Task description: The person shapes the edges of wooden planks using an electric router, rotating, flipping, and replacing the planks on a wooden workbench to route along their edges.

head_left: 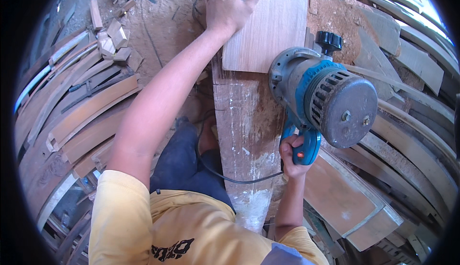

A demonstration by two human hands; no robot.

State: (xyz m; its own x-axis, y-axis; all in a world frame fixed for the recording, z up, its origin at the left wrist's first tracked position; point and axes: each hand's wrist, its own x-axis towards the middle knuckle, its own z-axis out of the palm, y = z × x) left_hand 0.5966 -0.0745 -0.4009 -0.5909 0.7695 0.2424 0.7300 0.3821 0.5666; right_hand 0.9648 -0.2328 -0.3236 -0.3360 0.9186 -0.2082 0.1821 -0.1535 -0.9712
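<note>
My left hand (230, 6) lies at the left edge of a pale wooden board (261, 44), thumb stretched out over its top face. Its fingertips are cut off by the upper edge of the view. My right hand (292, 157) is closed round the teal handle of a router (306, 87), a power tool with a grey motor housing, a round metal base and a black knob. The router is tipped on its side, its base against the board's near right corner. Any cutter is hidden. Beneath the board is a worn, paint-spattered wooden bench plank (247, 135).
A black cable (239, 182) runs from the router's handle across the plank toward my legs. Curved wooden pieces are stacked at left (96, 107) and right (412, 140). Small offcuts (115, 37) lie on the dusty ground. A flat wooden panel (340, 193) is right of my right forearm.
</note>
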